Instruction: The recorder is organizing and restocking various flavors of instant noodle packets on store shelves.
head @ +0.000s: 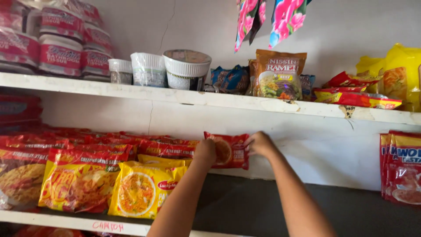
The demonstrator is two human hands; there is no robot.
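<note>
1. Left hand [205, 151] and right hand [259, 144] hold one red noodle packet [229, 150] upright between them, fingers closed on its two side edges.
2. Packet sits at the back of the lower shelf [245, 206], against the white wall, just right of the red packet rows [109, 147].
3. Yellow noodle packet [142, 191] stands at the front, beside the left forearm.
4. Upper shelf [175, 95] carries white cups [186, 69].

three white cups [149, 69], two hands, one held red packet [228, 150]
</note>
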